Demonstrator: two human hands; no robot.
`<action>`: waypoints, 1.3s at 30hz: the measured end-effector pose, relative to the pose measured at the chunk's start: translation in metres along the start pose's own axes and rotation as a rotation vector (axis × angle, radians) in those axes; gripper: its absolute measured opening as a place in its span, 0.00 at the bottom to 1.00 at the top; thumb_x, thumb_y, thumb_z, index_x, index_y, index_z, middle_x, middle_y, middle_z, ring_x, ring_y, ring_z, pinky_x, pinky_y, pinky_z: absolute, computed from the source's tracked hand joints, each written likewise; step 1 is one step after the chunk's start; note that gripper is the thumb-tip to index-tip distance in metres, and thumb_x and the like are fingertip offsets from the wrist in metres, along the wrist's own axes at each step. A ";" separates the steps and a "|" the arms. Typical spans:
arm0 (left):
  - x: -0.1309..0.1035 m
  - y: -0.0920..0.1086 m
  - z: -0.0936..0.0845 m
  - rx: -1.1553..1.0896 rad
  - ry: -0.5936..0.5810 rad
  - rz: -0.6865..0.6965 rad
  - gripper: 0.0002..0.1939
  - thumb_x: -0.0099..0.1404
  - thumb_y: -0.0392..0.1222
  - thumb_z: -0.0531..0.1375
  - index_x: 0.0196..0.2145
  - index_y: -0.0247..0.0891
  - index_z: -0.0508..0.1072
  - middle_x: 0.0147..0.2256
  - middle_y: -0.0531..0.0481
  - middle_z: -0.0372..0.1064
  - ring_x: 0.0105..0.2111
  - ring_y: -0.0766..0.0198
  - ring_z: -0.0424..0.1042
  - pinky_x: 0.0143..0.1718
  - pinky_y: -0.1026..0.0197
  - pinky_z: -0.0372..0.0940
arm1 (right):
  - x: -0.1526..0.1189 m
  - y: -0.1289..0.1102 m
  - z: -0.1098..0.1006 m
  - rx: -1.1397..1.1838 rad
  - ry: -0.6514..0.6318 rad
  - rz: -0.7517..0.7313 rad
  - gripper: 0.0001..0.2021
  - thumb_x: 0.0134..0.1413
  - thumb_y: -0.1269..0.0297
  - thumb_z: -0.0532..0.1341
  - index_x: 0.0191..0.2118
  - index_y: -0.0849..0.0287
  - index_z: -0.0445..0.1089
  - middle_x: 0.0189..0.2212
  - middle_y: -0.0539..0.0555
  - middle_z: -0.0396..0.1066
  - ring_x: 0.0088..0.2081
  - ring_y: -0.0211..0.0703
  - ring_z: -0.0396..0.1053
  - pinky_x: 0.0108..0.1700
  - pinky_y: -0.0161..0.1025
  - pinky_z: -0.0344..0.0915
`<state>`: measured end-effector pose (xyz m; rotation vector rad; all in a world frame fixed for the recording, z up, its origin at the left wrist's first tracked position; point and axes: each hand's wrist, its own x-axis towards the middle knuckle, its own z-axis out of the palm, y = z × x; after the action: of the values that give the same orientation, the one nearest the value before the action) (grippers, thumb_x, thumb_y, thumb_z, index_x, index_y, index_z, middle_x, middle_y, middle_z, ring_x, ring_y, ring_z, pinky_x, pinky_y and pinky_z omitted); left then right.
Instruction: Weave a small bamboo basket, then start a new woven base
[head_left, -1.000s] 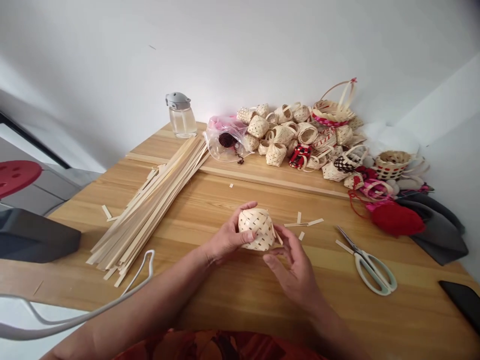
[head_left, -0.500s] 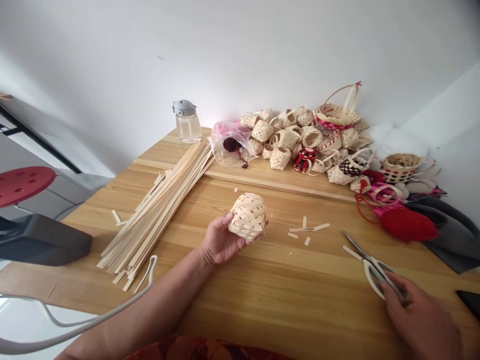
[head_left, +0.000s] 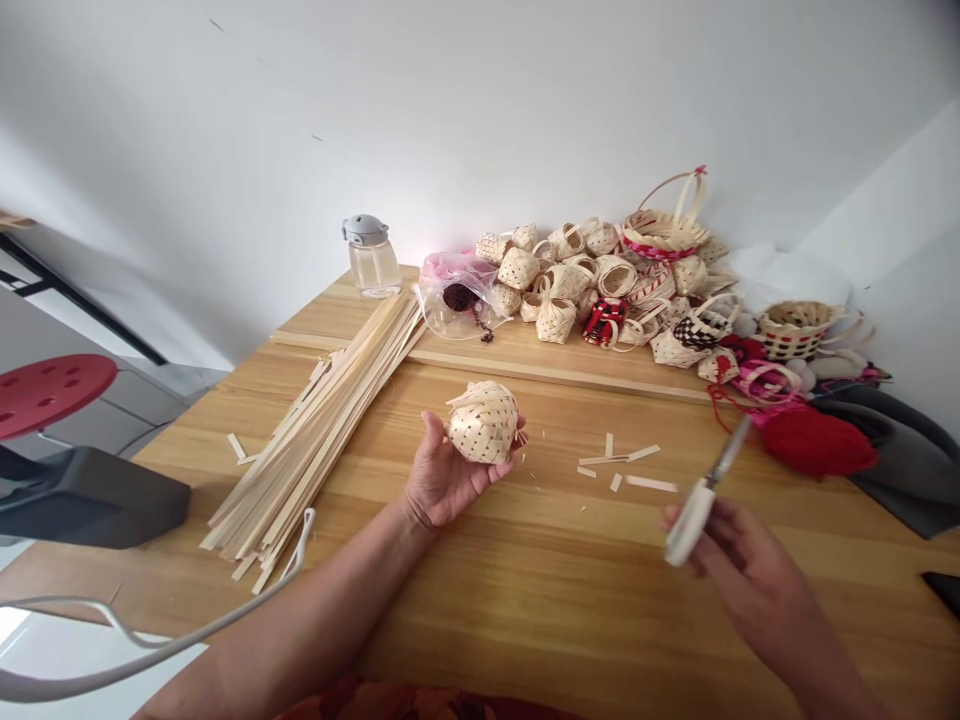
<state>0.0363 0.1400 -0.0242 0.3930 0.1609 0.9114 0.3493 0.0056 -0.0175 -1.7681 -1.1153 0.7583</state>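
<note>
A small round woven basket (head_left: 484, 422) of pale strips rests in the palm of my left hand (head_left: 454, 480). My thumb is lifted beside it, and the fingers curl under and around its far right side. Strip ends stick out on the basket's right. My right hand (head_left: 731, 555) grips a pair of scissors (head_left: 699, 505) by the white handles, raised over the table with the blades pointing away and slightly right. The scissors are a little blurred. Short cut strip pieces (head_left: 619, 460) lie on the table between the two hands.
A bundle of long flat strips (head_left: 322, 430) lies at left on the wooden table (head_left: 480, 620). Behind are a water bottle (head_left: 373, 260), a clear plastic bag (head_left: 454, 300) and a pile of small woven baskets (head_left: 570, 280). Red yarn (head_left: 817, 440) sits at right. A white cable (head_left: 217, 625) crosses lower left.
My right hand has lifted the scissors off the table and moved left with them. The basket has turned in my left hand, whose thumb has come off it. One cut strip has shifted left.
</note>
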 end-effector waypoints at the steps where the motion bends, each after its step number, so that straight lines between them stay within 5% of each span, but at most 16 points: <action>1: 0.000 0.000 -0.001 0.007 0.002 0.002 0.50 0.54 0.68 0.64 0.63 0.29 0.60 0.60 0.29 0.63 0.57 0.44 0.68 0.48 0.58 0.72 | 0.000 -0.011 0.019 0.101 -0.053 -0.009 0.24 0.47 0.49 0.68 0.48 0.53 0.67 0.43 0.59 0.77 0.41 0.53 0.76 0.35 0.42 0.73; 7: -0.001 0.003 0.000 -0.006 0.095 -0.032 0.39 0.65 0.62 0.58 0.65 0.37 0.57 0.60 0.33 0.64 0.58 0.43 0.68 0.46 0.54 0.74 | 0.022 -0.058 0.108 0.397 -0.324 -0.061 0.23 0.43 0.58 0.74 0.44 0.54 0.67 0.34 0.51 0.72 0.35 0.41 0.71 0.37 0.37 0.71; 12: 0.003 -0.003 0.002 0.056 0.143 -0.071 0.33 0.69 0.60 0.54 0.66 0.46 0.56 0.63 0.40 0.60 0.57 0.46 0.69 0.44 0.52 0.75 | 0.035 -0.058 0.142 0.507 -0.336 -0.144 0.21 0.44 0.61 0.74 0.43 0.53 0.67 0.35 0.50 0.72 0.37 0.40 0.69 0.38 0.35 0.68; 15: 0.002 -0.009 0.000 0.145 0.114 -0.063 0.42 0.61 0.63 0.62 0.66 0.42 0.58 0.62 0.36 0.61 0.56 0.45 0.70 0.47 0.52 0.73 | 0.037 -0.049 0.146 0.545 -0.309 -0.084 0.19 0.46 0.60 0.73 0.42 0.54 0.67 0.34 0.49 0.71 0.35 0.38 0.68 0.36 0.35 0.68; 19: 0.001 -0.018 -0.005 0.340 0.161 -0.072 0.43 0.56 0.44 0.71 0.65 0.44 0.59 0.58 0.37 0.67 0.51 0.48 0.74 0.42 0.56 0.74 | 0.038 -0.042 0.141 0.524 -0.304 -0.025 0.19 0.46 0.56 0.72 0.40 0.55 0.67 0.32 0.49 0.71 0.31 0.37 0.68 0.33 0.34 0.67; 23: 0.004 -0.017 -0.007 0.210 0.250 -0.002 0.38 0.59 0.53 0.68 0.62 0.39 0.63 0.53 0.38 0.72 0.49 0.49 0.75 0.48 0.55 0.72 | 0.039 -0.042 0.132 0.416 -0.296 -0.020 0.20 0.47 0.52 0.71 0.40 0.56 0.66 0.29 0.49 0.70 0.28 0.39 0.69 0.28 0.34 0.66; 32: 0.008 -0.001 -0.005 0.105 0.272 0.185 0.37 0.61 0.54 0.65 0.63 0.42 0.61 0.56 0.41 0.69 0.53 0.46 0.72 0.52 0.54 0.70 | 0.033 -0.055 0.115 -0.344 -0.117 -0.462 0.18 0.44 0.51 0.69 0.38 0.54 0.69 0.27 0.50 0.72 0.25 0.41 0.68 0.29 0.36 0.64; 39: 0.007 -0.005 -0.008 0.099 0.218 0.214 0.35 0.62 0.49 0.65 0.64 0.43 0.61 0.56 0.42 0.70 0.54 0.49 0.71 0.59 0.49 0.64 | 0.030 -0.049 0.120 -0.460 -0.041 -0.593 0.16 0.50 0.51 0.65 0.39 0.57 0.71 0.28 0.53 0.74 0.28 0.43 0.70 0.33 0.37 0.64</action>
<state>0.0419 0.1450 -0.0334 0.4076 0.3704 1.1606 0.2433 0.0854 -0.0241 -1.6363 -1.8356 0.1812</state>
